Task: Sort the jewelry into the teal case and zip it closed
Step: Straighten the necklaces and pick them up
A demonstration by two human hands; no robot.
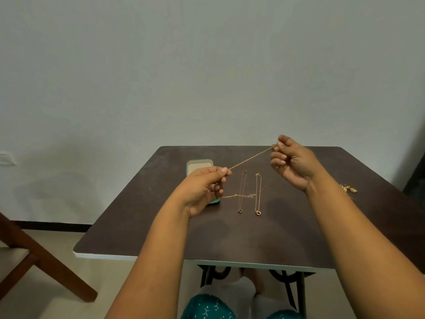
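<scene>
Chain (251, 158) taut btwn L hand (204, 187), R hand (293, 162)

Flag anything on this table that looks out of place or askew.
A small gold jewelry cluster sits alone near the table's right edge, far from the teal case. One thin chain lies crosswise under two straight necklaces.

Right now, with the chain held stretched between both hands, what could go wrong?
1. The left hand and right hand only pinch the ends of the thin chain; one end may slip, or a harder pull might strain it.
2. The left hand partly hides the teal case, so lowering the chain could miss it or tangle with the two necklaces lying beside it.
</scene>
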